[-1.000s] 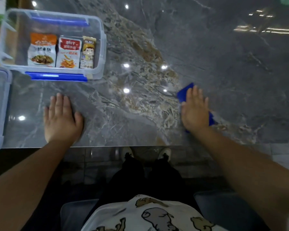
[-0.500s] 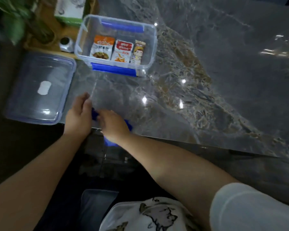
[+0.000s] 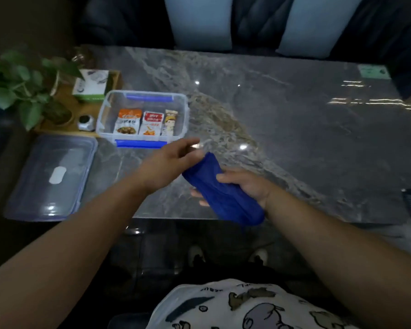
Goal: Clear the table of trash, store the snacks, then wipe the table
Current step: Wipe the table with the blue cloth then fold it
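Holding a bunched blue cloth [image 3: 223,191] above the near edge of the marble table [image 3: 294,129].
Right hand [image 3: 244,188] grips the cloth, thumb over the top and fingertips [image 3: 195,193] poking out beneath; left hand [image 3: 169,162] hangs open, fingers spread, just beside its upper end. Behind, an open clear box [image 3: 180,108] holds three snack packets [image 3: 150,122], its lid [image 3: 50,176] lying left of the hands.

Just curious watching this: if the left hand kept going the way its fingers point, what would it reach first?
Probably nothing soon: the left hand points right and away over the bare grey marble table, passing the clear plastic snack box. Depth is uncertain.
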Demonstrator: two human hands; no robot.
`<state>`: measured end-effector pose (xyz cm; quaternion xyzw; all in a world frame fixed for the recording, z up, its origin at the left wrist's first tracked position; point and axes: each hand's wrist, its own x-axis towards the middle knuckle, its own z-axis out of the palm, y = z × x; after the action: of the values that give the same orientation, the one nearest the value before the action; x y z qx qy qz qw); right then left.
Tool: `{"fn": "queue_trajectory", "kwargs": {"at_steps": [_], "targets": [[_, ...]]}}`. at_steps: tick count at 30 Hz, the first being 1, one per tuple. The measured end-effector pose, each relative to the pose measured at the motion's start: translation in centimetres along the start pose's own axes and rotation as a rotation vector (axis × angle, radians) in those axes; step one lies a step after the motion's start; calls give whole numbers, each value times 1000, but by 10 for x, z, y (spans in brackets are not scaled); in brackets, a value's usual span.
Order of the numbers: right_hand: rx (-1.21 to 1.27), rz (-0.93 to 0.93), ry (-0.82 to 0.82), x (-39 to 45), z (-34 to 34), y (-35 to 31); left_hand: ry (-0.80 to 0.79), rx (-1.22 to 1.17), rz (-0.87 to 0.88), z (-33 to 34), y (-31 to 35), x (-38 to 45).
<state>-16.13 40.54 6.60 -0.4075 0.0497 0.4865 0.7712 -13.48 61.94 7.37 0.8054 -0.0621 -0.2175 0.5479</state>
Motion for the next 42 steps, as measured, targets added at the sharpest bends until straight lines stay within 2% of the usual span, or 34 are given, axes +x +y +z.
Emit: {"fn": "queue_trajectory", "kwargs": {"at_steps": [3,6,14,18,21,25,31,34,36,39,42], "targets": [[-85,-48,51,-43,-21,-13,-243,162,63,26,47,27],[-201,-53,214,-90,-48,-23,-355,286,170,60,83,51],[-562,-150,624,-221,-134,-41,-383,147,163,153,129,115],[-763,-187,706,-266,-186,-60,-412,28,104,217,148,147],[-893,-135,743,-296,-233,-79,-377,14,64,267,159,173],[-1020,-59,743,-331,-294,-104,-358,64,-5,335,169,203],[-968,103,576,-358,-353,-119,-406,317,-64,409,167,216],[-713,198,451,-363,-378,-119,-464,413,-103,422,163,223],[-633,242,415,-363,-391,-118,-503,439,-114,424,160,228],[-705,279,398,-359,-410,-119,-544,461,-120,428,156,240],[-846,322,362,-357,-426,-127,-585,590,-88,435,153,257]]}}
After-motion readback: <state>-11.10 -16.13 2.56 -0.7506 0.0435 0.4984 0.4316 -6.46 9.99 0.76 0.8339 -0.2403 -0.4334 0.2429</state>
